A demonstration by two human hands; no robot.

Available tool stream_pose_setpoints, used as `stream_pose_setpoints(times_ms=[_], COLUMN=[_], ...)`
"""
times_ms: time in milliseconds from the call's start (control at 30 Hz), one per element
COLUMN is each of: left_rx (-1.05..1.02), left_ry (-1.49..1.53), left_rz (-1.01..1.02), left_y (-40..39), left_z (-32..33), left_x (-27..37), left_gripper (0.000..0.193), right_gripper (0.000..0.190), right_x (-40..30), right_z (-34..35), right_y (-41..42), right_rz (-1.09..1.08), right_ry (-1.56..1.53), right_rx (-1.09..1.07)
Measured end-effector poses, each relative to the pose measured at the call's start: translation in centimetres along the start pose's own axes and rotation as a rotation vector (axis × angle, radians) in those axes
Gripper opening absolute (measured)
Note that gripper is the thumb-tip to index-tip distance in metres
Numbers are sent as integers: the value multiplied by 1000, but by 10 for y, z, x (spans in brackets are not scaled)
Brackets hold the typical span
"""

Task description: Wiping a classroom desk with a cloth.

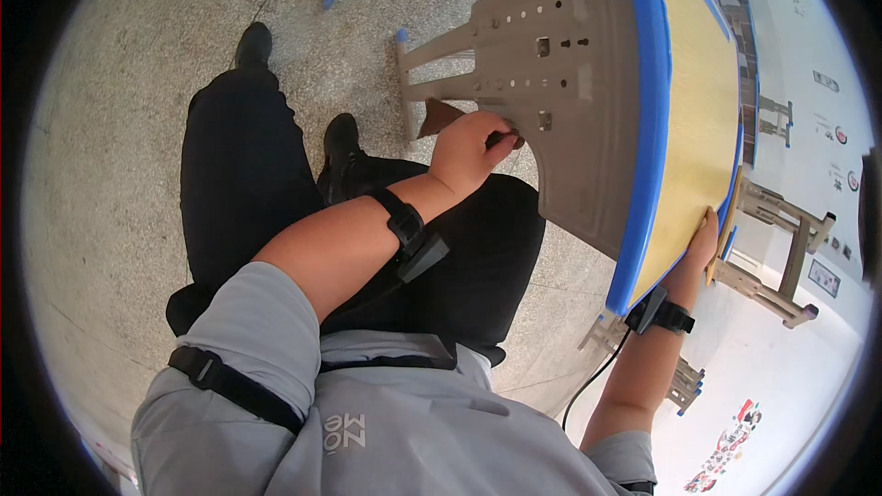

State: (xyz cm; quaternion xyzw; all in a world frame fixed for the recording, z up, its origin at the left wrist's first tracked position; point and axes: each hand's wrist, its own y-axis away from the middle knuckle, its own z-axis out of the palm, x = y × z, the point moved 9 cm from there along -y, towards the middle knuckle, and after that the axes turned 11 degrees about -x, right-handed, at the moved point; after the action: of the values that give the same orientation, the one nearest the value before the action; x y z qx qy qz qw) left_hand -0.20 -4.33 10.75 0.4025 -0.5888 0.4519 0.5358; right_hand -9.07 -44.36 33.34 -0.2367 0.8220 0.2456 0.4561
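My left hand (472, 148) is closed on a piece of brown sheet material (437, 117), perhaps cloth or sandpaper. One part of the sheet sticks out behind the hand; a darker bit shows between thumb and fingers. The fingertips are beside the curved lower edge of the grey-brown panel (592, 158) of a school desk, and whether they touch it is unclear. My right hand (703, 241) grips the far edge of the yellow desk top (696, 103), some of its fingers hidden. A blue rim (651, 131) borders the top.
The panel carries holes and metal brackets (544, 47). Below it are the desk legs (441, 89). My knee (510, 207) is close to the panel. A stool (772, 255) stands past my right hand. A black cable (592, 379) hangs from the right wrist device (648, 310).
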Motion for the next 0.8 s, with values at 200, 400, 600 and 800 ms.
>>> stream_pose_setpoints(times_ms=[200,400,600,800], left_rx=[32,175,243,171], left_ry=[-124,-13,24,74], left_rz=[-39,-554,-446,-417], left_y=[-2,-21,-23,-25], left_z=[-2,-61,-62,-56], left_x=[-21,-111,-102,-96], left_gripper=[19,24,25,20], right_gripper=[41,40,35,36], right_x=[7,4,-8,-15], right_z=[-11,-14,4,21], right_y=[-15,-18,10,21], right_rz=[-23,-45,-30,-55], right_ry=[-6,53,56,40], right_rx=[-65,-57,6,-68])
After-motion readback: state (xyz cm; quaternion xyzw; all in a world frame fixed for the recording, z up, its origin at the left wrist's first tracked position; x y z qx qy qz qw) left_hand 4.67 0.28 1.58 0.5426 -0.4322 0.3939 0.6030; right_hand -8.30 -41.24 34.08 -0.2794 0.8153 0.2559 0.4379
